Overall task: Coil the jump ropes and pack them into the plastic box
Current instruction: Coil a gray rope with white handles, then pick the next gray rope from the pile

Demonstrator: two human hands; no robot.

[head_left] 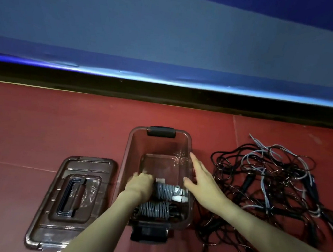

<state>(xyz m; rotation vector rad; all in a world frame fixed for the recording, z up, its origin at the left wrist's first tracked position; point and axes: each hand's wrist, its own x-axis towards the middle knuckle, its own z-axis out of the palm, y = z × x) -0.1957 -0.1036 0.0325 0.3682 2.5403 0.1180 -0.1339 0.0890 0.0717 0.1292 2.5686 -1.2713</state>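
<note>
While the left hand (pixel 140 184) sits inside the plastic box (pixel 130 157), fingers curled round a coiled grey rope (pixel 164 190), the right hand (pixel 201 180) rests flat and relaxed on the box's right rim, holding nothing. A second coil (pixel 154 208) lies just nearer in the box. Loose ropes (pixel 267 186) are tangled on the floor right of the box; the lid (pixel 73 202) lies left of it. Best practice, as a judgement: seat the coil snug against the second one, keep wraps tight, steady the box.
</note>
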